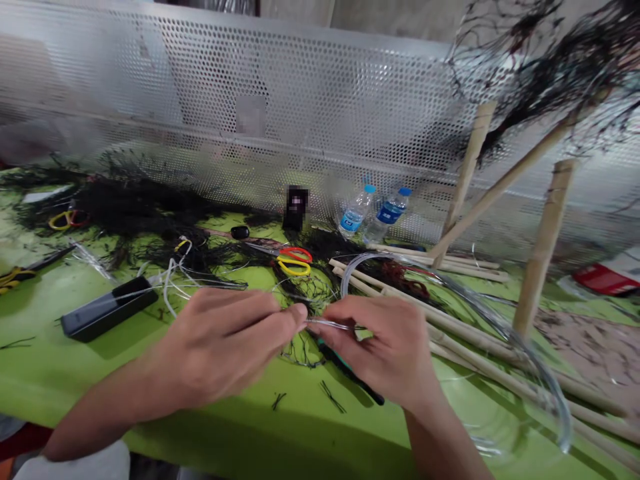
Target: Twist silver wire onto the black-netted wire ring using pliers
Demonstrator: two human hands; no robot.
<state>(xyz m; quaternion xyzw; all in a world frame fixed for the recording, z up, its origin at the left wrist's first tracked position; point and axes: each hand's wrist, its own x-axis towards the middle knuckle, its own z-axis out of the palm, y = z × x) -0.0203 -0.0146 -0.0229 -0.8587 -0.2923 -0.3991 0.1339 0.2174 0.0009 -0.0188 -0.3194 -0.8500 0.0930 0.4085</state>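
My left hand (233, 343) and my right hand (387, 343) meet over the green table, fingers closed in a pinch. Between them stretch a few thin silvery wires (330, 324), gripped from both sides. Below my right hand lies a tool with a black and green handle (357, 377), its head hidden. Thin dark twigs or wires (307, 357) are tangled behind and below my fingertips. A large coil of clear or silvery wire (493, 317) reaches across to the right, blurred in places. Scissors with red and yellow handles (294, 261) rest just beyond my hands.
Bamboo poles (480, 363) lie to the right; upright ones (545, 247) carry dark branches (545, 87). Two water bottles (357, 210) stand before a perforated metal screen (325, 113). A black box-shaped device (110, 310), cables and yellow-handled pliers (20, 275) are left. Black strands (135, 207) are piled behind.
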